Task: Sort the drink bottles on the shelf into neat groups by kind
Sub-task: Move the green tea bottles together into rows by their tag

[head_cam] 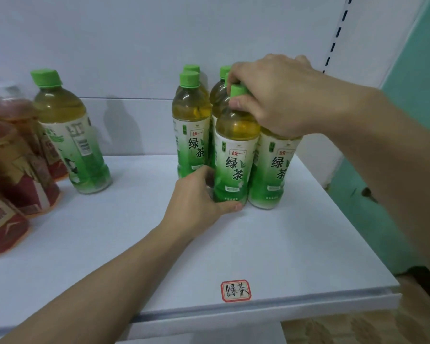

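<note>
**A:** so where was the front green-capped plastic green tea bottle (233, 150)?

**B:** standing upright on the white shelf (271, 244), right side, front of the cluster of matching green tea bottles (190, 125). Left hand (199, 194) was wrapped round its base, thumb along the bottom edge. Right hand (271, 95) curled over from above, fingers pinching the neck just under the cap.

**A:** anything else up there?

**B:** a lone green tea bottle (71, 135) stood well apart to the left, label turned away, just beside the red-labelled amber tea bottles (15, 170) at the left edge. A small red-bordered handwritten sticker (235, 290) sat near the shelf's front lip.
</note>
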